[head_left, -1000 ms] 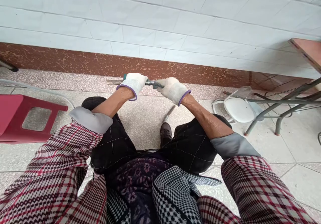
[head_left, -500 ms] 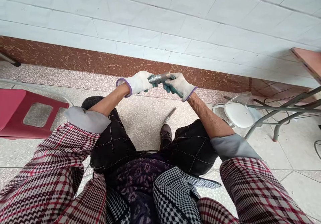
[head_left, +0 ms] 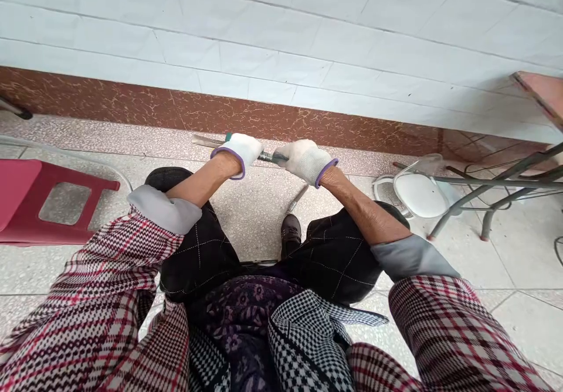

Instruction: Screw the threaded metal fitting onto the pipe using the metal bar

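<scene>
Both my hands wear white knit gloves with purple cuffs and green coating. My left hand (head_left: 240, 149) is closed around a long slim metal piece with a silver, ridged or wrapped middle (head_left: 265, 156) and a flatter end (head_left: 204, 140) sticking out to the left. My right hand (head_left: 303, 159) grips the other end, where a dark grey part shows at the fingers. The piece lies nearly level above the floor, in front of my knees; its exact kind cannot be made out. A similar slim piece (head_left: 297, 200) rests on the floor by my shoe (head_left: 291, 228).
On the left stands a red plastic stool (head_left: 83, 201). A small white chair (head_left: 421, 195) and a table with metal legs (head_left: 488, 216) are at the right. A tiled wall (head_left: 264, 34) with a brown marbled base runs across the front.
The metal piece has shifted, with its flat end now left of my left hand. My left hand has turned over, back upward, and my right hand has moved slightly down and left.
</scene>
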The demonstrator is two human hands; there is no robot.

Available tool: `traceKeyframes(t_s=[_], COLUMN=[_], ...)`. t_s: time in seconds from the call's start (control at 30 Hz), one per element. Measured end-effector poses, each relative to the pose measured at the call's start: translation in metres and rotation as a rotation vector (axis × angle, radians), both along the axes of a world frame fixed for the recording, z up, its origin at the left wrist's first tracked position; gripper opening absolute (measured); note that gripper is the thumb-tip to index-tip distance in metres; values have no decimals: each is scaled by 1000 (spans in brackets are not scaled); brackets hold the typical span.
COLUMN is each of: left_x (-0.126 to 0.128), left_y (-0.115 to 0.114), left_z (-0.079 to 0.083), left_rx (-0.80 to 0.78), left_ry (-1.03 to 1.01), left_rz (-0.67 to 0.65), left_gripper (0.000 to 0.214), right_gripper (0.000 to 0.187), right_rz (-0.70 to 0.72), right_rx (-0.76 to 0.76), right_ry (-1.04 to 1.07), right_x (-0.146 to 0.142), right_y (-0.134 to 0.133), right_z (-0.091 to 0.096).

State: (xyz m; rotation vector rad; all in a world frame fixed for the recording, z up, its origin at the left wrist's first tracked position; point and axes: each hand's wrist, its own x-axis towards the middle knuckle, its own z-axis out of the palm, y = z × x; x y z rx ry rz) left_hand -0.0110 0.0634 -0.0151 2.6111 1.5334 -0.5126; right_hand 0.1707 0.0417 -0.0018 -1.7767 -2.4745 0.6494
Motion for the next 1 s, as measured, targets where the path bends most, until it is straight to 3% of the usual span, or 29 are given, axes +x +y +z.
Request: traceKeyframes(t_s=[0.1, 0.2, 0.3, 0.43, 0.5, 0.57, 0.7, 0.77, 0.9, 1.0], left_x=[-4, -9, -11, -10, -12, -16, -25, -25, -12, -1], left_y=[-10, -18, -20, -13, -5, 7, 27, 30, 16, 0], left_z=[-2, 6, 22, 39, 41, 38, 27, 22, 13, 10], left_rx=[-116, -233, -303, -357, -313, -239, -106, -14, 24, -61], left_ry=[57, -64, -264, -722, -890, -936, -774, -564, -24, 47], left_rz=[-51, 35, 144, 302, 398, 469, 496, 469, 148, -82], left_gripper=[37, 33, 36, 44, 44, 43, 35, 29, 30, 35], right_gripper=[9, 16, 21, 24, 23, 21, 23, 26, 25, 23], right_rz=[29, 35, -67, -214, -187, -109, 31, 67, 51, -34], right_rx=[7, 31, -12, -43, -20, 12, 58, 88, 152, 144], right_ry=[-60, 18, 244, 463, 457, 383, 253, 191, -26, -45], right_x=[2, 9, 15, 12, 8, 5, 0, 0, 5, 13], right_y=[6, 10, 10, 2, -4, -11, -24, -27, -21, -6], right_z=[0, 4, 9, 10, 11, 12, 22, 28, 33, 28])
